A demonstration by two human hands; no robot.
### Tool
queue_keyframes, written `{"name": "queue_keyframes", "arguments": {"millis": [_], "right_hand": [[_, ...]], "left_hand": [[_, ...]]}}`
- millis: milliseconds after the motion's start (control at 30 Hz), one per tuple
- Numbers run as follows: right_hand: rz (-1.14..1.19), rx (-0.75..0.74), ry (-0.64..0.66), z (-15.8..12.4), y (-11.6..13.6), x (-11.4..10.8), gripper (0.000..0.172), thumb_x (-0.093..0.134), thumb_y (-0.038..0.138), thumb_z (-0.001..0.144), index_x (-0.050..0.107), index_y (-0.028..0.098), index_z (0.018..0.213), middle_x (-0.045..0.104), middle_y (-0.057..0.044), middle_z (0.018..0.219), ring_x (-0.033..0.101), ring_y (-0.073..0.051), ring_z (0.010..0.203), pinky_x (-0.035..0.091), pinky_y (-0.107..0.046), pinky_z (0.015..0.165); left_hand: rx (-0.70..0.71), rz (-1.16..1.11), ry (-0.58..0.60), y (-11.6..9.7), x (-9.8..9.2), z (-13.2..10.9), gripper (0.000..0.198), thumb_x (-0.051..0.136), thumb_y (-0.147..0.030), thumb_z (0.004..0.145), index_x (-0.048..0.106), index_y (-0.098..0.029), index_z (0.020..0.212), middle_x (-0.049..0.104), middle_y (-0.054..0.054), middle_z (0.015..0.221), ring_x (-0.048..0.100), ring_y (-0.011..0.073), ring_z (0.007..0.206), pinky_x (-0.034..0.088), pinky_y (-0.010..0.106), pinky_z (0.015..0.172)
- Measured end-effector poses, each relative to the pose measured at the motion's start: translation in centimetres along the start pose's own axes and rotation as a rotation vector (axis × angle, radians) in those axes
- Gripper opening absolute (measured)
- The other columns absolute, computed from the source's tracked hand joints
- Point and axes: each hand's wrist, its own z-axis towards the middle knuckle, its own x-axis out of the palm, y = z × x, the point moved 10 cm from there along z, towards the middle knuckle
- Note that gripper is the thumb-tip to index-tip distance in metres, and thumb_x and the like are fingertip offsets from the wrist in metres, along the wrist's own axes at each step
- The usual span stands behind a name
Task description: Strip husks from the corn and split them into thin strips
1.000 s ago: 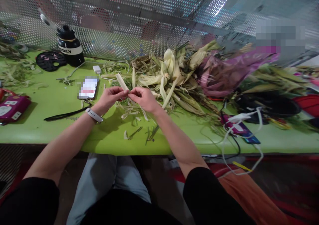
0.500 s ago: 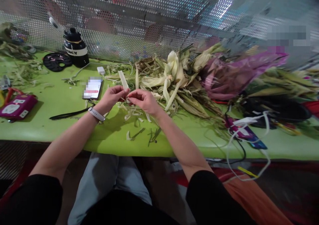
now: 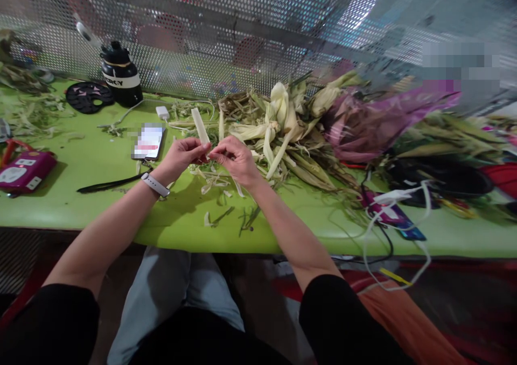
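A pale strip of corn husk (image 3: 200, 125) stands up from the fingertips of my left hand (image 3: 186, 155), which is closed in a pinch on it. My right hand (image 3: 236, 160) is also closed, its fingertips meeting those of my left hand at the strip's lower end. Whatever lies between the right fingertips is too small to make out. Just beyond and to the right of my hands spreads a large heap of husks (image 3: 283, 133). Small husk scraps (image 3: 214, 179) lie on the green table (image 3: 169, 219) beneath them.
Left of my hands lie a phone (image 3: 148, 141) and a black strap (image 3: 109, 185). A black bottle (image 3: 121, 77) stands farther back, near a purple box (image 3: 28, 171). On the right are a purple plastic bag (image 3: 355, 128) and tangled white cables (image 3: 424, 192).
My right hand has risen slightly, its fingers bent more over the fingertips of my left hand. The left hand still pinches the strip. The view has shifted a little.
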Motion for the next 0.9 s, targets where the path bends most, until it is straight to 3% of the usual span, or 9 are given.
{"name": "queue_keyframes", "arguments": {"millis": [267, 400, 533, 900], "right_hand": [[-0.038, -0.072, -0.135, -0.3, 0.2, -0.7, 0.03, 0.067, 0.049, 0.091, 0.062, 0.021, 0.083, 0.056, -0.002, 0.088, 0.053, -0.012, 0.071, 0.049, -0.03, 0.068], [0.092, 0.05, -0.141, -0.1, -1.9, -0.4, 0.036, 0.071, 0.056, 0.085, 0.058, 0.022, 0.091, 0.059, 0.0, 0.085, 0.053, -0.011, 0.065, 0.047, -0.028, 0.06], [0.205, 0.126, -0.16, 0.0, -3.3, -0.4, 0.047, 0.078, 0.059, 0.076, 0.055, 0.024, 0.099, 0.058, 0.002, 0.081, 0.052, -0.011, 0.063, 0.048, -0.027, 0.058], [0.186, 0.16, -0.165, 0.3, -3.7, -0.8, 0.043, 0.075, 0.06, 0.077, 0.058, 0.022, 0.085, 0.057, 0.003, 0.072, 0.051, -0.011, 0.063, 0.045, -0.027, 0.061]], "left_hand": [[-0.03, -0.102, 0.042, 0.3, 0.6, -0.2, 0.04, 0.089, -0.046, 0.068, 0.068, -0.012, 0.073, 0.069, 0.002, 0.066, 0.067, 0.009, 0.061, 0.056, 0.02, 0.064], [-0.058, -0.183, 0.065, 0.6, 0.7, -0.2, 0.034, 0.087, -0.04, 0.072, 0.071, -0.012, 0.083, 0.074, 0.004, 0.074, 0.071, 0.0113, 0.063, 0.06, 0.024, 0.068], [-0.034, -0.172, 0.114, 0.5, 1.1, -0.3, 0.034, 0.09, -0.02, 0.064, 0.074, -0.011, 0.092, 0.078, 0.006, 0.086, 0.074, 0.0141, 0.075, 0.061, 0.026, 0.079], [-0.033, -0.135, 0.162, 0.9, 1.6, -0.1, 0.033, 0.087, -0.014, 0.066, 0.07, -0.01, 0.094, 0.079, 0.007, 0.087, 0.076, 0.0158, 0.081, 0.059, 0.03, 0.086]]}}
